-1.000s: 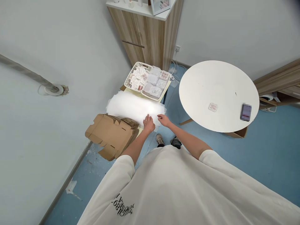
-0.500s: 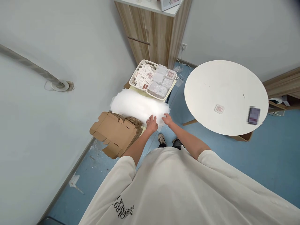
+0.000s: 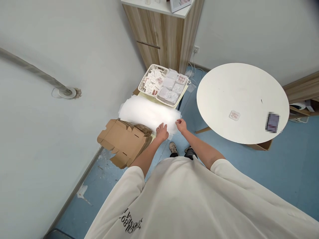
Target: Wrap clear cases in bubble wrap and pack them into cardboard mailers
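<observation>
A stack of thin, white, translucent packing sheets (image 3: 147, 111) lies in front of me. My left hand (image 3: 162, 132) rests on its near edge with the fingers spread, holding nothing. At the right end of the stack, my right hand (image 3: 181, 125) has its thumb and fingertips pinched together on the edge of a packing sheet. Flattened brown cardboard boxes (image 3: 124, 137) are piled just left of my left hand.
Behind the sheets stand a white basket (image 3: 141, 87) of printed cards and a tray (image 3: 159, 99) holding clear plastic cases. On the round white table (image 3: 224, 86) at right lie a small clear case (image 3: 234, 115) and a blurred-out item (image 3: 272, 122). A wooden cabinet (image 3: 159, 30) stands behind.
My right hand has shifted slightly right, and its spread fingers have closed at the sheet's edge. My left hand stays almost where it was. The view has moved a little.
</observation>
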Tool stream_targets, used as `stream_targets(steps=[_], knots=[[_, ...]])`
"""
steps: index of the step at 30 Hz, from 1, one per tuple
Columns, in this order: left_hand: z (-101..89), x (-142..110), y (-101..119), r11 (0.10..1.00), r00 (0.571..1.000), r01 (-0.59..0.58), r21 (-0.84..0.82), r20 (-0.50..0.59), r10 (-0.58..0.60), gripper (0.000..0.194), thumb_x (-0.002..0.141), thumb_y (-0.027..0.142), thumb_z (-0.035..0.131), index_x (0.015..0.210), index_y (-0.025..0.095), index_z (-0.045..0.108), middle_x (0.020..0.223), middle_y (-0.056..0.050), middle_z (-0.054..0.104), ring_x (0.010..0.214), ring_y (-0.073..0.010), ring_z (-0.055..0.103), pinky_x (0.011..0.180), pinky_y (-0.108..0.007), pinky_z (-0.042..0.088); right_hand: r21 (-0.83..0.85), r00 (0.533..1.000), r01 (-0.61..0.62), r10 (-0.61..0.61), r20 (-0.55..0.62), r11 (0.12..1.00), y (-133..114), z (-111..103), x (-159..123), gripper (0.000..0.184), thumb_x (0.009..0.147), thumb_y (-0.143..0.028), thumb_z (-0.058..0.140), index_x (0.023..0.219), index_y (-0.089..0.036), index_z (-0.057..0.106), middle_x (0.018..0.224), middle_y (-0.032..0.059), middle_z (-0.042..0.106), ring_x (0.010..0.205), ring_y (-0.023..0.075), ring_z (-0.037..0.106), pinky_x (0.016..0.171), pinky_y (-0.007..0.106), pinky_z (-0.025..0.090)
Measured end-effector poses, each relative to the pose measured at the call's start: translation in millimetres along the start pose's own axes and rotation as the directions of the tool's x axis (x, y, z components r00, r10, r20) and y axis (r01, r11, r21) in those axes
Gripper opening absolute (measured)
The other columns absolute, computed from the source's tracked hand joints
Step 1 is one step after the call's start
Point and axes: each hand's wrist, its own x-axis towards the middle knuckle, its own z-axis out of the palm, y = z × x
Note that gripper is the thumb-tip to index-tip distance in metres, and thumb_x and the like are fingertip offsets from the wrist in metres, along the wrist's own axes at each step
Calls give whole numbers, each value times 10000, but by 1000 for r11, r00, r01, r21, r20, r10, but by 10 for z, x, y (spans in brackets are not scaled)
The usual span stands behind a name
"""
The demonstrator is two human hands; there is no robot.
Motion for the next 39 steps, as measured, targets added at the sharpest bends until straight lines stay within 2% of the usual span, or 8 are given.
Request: stream_targets(steps=[4, 9, 14, 21, 25, 31, 36, 39], knots=[[16, -9, 45, 1000, 1000, -3, 0, -4, 3, 621, 929, 260, 478, 1534, 178, 367, 1663, -169, 269, 1520, -331, 276, 1203, -488, 266, 0, 1000, -22, 22, -14, 1000, 25, -60, 29, 404, 773, -346, 557, 1133, -186, 646, 1220, 125, 656, 1091, 249, 624, 968, 387, 512], [24, -23, 37, 1000, 1000, -1, -10, 11, 1, 615, 950, 283, 459, 1547, 184, 343, 1670, -172, 254, 1531, -331, 254, 1195, -485, 273, 51, 990, -97, 91, 105, 994, 98, -85, 67, 463, 795, -391, 551, 1201, -181, 624, 1331, 188, 607, 1159, 285, 607, 944, 406, 527], [46, -38, 19, 1000, 1000, 1, 0, 11, -1, 619, 949, 285, 456, 1548, 181, 341, 1668, -174, 257, 1531, -334, 253, 1196, -489, 272, 120, 1000, -5, 4, 14, 993, 91, -89, 71, 416, 787, -365, 548, 1140, -176, 661, 1174, 133, 675, 1063, 254, 630, 922, 379, 534], [42, -28, 161, 1000, 998, -29, 10, -48, 29, 611, 938, 253, 460, 1535, 160, 368, 1665, -177, 254, 1526, -335, 258, 1212, -492, 251, -121, 985, 166, -171, -32, 979, -36, -327, -32, 492, 771, -189, 451, 1214, -172, 667, 1302, 109, 648, 1166, 234, 614, 1075, 393, 470], [27, 9, 323, 998, 997, -58, -8, -58, 57, 630, 936, 251, 473, 1547, 165, 347, 1671, -179, 239, 1531, -334, 252, 1215, -494, 248, -180, 969, 233, -244, -40, 956, -55, -580, -98, 588, 817, -169, 415, 1377, -175, 594, 1442, 87, 578, 1336, 216, 528, 1171, 362, 394], [68, 106, 625, 990, 988, -138, -16, -73, 136, 645, 932, 241, 473, 1557, 176, 328, 1673, -172, 243, 1533, -327, 255, 1221, -491, 243, -139, 968, 224, -237, -80, 965, 21, -1103, -168, 636, 830, -187, 433, 1453, -184, 564, 1509, 57, 543, 1364, 243, 518, 1175, 387, 412], [100, 194, 1000, 971, 970, -239, -17, -53, 238, 650, 937, 252, 460, 1566, 187, 310, 1674, -168, 239, 1536, -337, 242, 1220, -516, 232, -70, 967, 184, -193, -169, 980, 177, -1630, -223, 609, 798, -186, 472, 1381, -211, 641, 1447, 30, 605, 1283, 252, 580, 1109, 416, 484], [115, 249, 1286, 956, 956, -292, -20, -40, 291, 646, 941, 249, 456, 1566, 186, 308, 1678, -172, 226, 1539, -340, 233, 1222, -513, 219, 0, 962, 172, -168, -215, 985, 268, -1969, -230, 601, 787, -185, 485, 1364, -203, 655, 1425, 45, 625, 1100, 232, 663, 998, 393, 554]])
